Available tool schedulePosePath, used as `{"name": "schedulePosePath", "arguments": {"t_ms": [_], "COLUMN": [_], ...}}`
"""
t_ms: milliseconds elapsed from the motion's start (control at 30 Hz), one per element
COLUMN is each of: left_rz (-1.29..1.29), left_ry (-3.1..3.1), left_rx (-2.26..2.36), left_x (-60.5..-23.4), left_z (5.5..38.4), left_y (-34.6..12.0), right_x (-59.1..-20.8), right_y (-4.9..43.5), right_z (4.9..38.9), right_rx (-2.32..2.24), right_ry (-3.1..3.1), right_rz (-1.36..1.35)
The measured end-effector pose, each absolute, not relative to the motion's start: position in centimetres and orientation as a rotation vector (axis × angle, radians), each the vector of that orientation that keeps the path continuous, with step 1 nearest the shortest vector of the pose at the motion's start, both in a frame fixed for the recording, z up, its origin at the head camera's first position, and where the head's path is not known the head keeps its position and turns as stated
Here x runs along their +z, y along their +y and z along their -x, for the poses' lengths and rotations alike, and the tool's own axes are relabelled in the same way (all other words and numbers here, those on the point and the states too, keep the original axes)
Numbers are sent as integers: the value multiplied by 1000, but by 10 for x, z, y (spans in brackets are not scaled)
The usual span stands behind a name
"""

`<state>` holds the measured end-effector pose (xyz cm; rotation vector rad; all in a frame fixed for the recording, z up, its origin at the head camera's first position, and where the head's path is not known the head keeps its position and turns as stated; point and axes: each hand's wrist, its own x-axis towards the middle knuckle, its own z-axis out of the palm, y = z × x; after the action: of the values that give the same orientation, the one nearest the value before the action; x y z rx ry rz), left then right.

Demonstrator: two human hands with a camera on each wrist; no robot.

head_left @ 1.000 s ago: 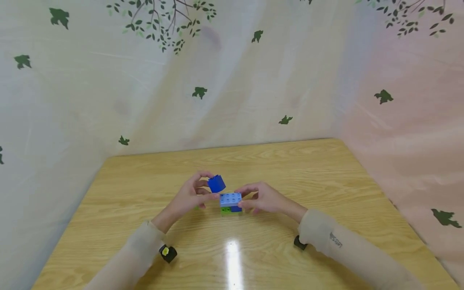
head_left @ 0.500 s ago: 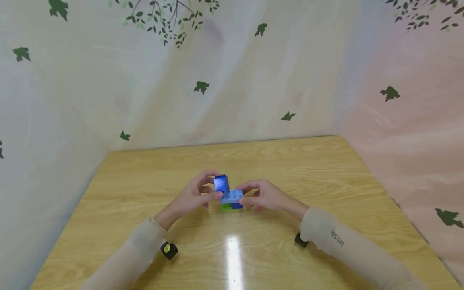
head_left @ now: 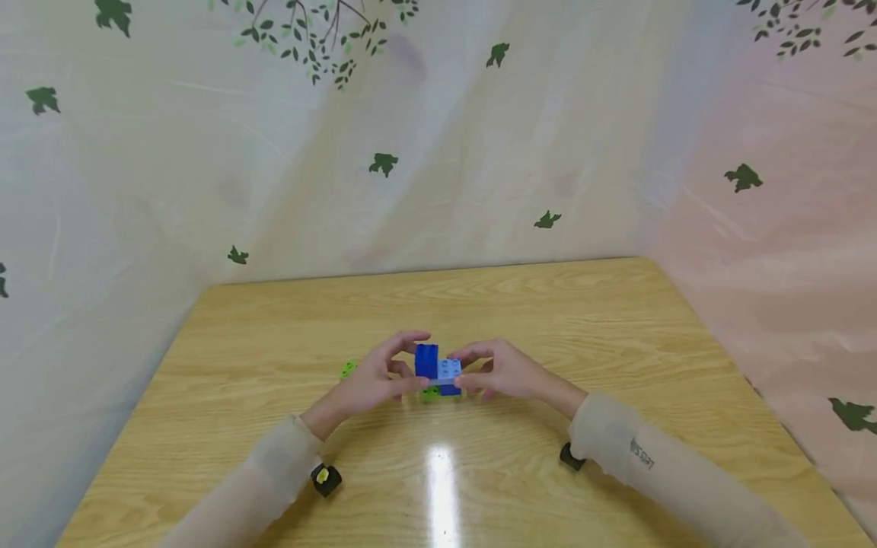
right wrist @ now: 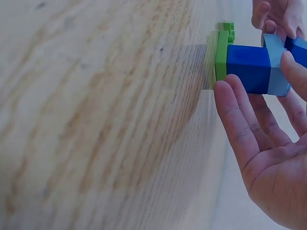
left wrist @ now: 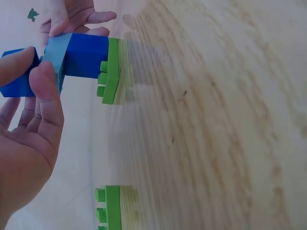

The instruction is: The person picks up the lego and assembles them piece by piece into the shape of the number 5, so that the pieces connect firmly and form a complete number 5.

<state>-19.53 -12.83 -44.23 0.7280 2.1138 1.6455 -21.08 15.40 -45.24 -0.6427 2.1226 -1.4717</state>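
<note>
A small stack stands mid-table: a green plate point(head_left: 430, 393) at the bottom, a lower dark blue brick point(right wrist: 248, 68) on its right part, and a light blue brick point(head_left: 448, 369) across the top. Another dark blue brick point(head_left: 426, 361) sits upright over the light blue brick's left end. My left hand point(head_left: 375, 378) holds this upper brick, its thumb against it and a fingertip at the light blue brick in the left wrist view. My right hand point(head_left: 502, 373) pinches the light blue brick's right end with thumb and index finger; its other fingers extend beside the lower brick.
A second green studded piece point(head_left: 349, 369) lies on the wooden table point(head_left: 548, 320), left of the stack and partly behind my left hand. A patterned cloth point(head_left: 438, 137) hangs behind the table. Dark wrist cameras sit under both sleeves.
My left hand has brought the dark blue brick rightward and down, turning it upright onto the light blue brick's left end. My right hand keeps its grip. The green piece at left shows more.
</note>
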Motion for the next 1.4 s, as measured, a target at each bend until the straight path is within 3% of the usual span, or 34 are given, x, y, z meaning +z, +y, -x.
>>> {"name": "schedulePosePath", "arguments": {"t_ms": [1400], "left_rz": [-682], "left_ry": [2169], "left_rx": [1563], "left_x": [-452], "left_z": [194], "left_y": [-123], "right_x": [-452], "right_y": [154], "right_z": [210], "right_rx": [-1466], "right_ry": [2137], "right_rz": [670]}}
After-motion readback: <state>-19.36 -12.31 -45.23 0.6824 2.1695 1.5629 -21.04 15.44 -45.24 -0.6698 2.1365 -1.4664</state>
